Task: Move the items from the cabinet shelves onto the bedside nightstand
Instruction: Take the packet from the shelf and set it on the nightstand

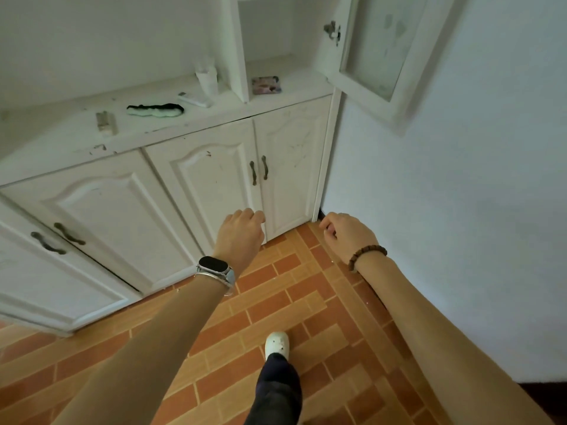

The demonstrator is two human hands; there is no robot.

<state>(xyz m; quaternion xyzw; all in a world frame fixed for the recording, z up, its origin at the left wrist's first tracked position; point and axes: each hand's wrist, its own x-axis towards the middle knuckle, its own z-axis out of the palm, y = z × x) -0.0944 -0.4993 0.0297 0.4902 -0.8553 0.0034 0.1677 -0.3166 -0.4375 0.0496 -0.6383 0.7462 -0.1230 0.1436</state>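
Patterned pack [266, 84] lay flat on the bottom shelf of the open compartment, upper centre of the frame; its print was too blurred to read. Left of it, on the ledge of the white cabinet [196, 130], stood a white container [207, 81], upright, with a slim white bar [195, 99] lying just beside its base. Further left lay a black-and-green fabric piece [155, 110], stretched out lengthwise, and further left again a small grey block [106, 123], apart from the rest. The glazed door [383, 47] of the compartment hung open at upper right. The lower doors [214, 185] were closed, with paired dark handles [259, 172] at centre frame. Both forearms were bare and extended forward from the bottom edge, backs of the hands upward. The left hand [242, 230] hung at centre frame before the lower doors, fingers loosely curled under, gripping nothing; whether it touched a door could not be told. A dark-faced watch [214, 266] sat on that wrist. The right hand [345, 233] hung right of centre, near the cabinet's lower right corner, fingers likewise loosely curled, thumb pointing left, holding nothing. A brown bead bracelet [366, 256] circled that wrist. At lower centre a white shoe [276, 345] stood on the orange brick-pattern floor [306, 289]. A pale wall [460, 194] filled the right side.
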